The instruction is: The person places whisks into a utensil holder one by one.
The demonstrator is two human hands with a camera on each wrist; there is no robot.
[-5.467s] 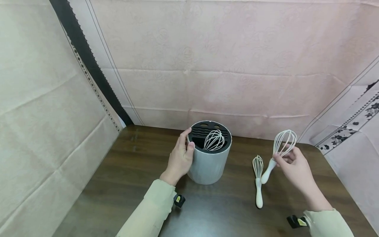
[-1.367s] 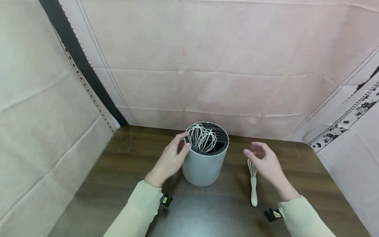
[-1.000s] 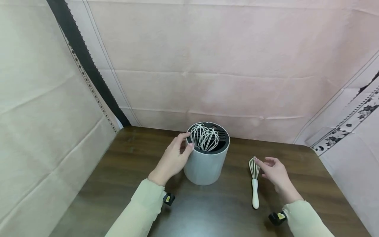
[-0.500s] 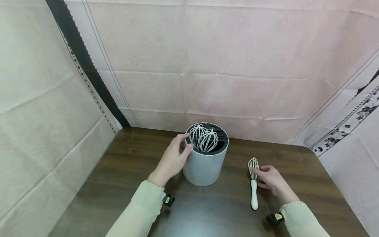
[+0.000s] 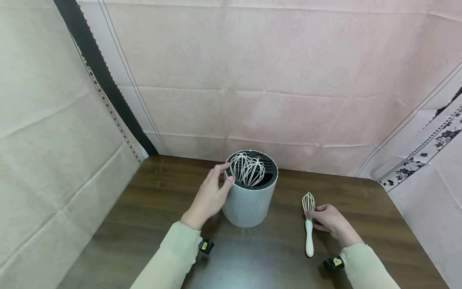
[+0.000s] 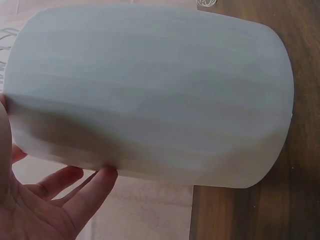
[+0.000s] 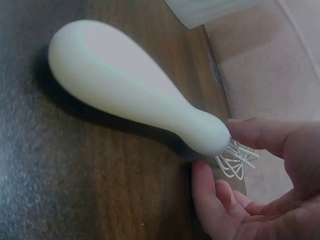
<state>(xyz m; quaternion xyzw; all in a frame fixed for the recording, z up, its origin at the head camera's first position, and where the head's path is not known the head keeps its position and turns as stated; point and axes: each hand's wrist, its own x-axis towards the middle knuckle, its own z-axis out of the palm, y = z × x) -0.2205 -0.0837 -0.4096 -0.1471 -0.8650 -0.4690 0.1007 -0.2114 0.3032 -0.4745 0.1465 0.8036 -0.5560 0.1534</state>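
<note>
A grey-white cylindrical utensil holder [image 5: 249, 206] with a black slotted top stands on the table. Two white whisks [image 5: 247, 168] sit in its wide opening, wire ends up. My left hand [image 5: 207, 196] grips its left side, thumb and fingers at the rim; the left wrist view has these fingertips [image 6: 106, 176] against the pale wall. A smaller whisk [image 5: 309, 237] lies to the right, its handle pointing toward me. My right hand [image 5: 332, 222] pinches it where wires meet handle. In the right wrist view, thumb and forefinger flank the neck of the white handle [image 7: 120, 80].
The dark brown wooden table [image 5: 151, 241] ends at a pale cloth wall [image 5: 274, 80] close behind the holder. Similar cloth hangs at the left and right. Small black devices [image 5: 206, 246] are worn at both wrists.
A larger whisk went from my right hand into the holder beside the other one. My right hand then came down to the small whisk and slid along it toward its neck. My left hand stays on the holder.
</note>
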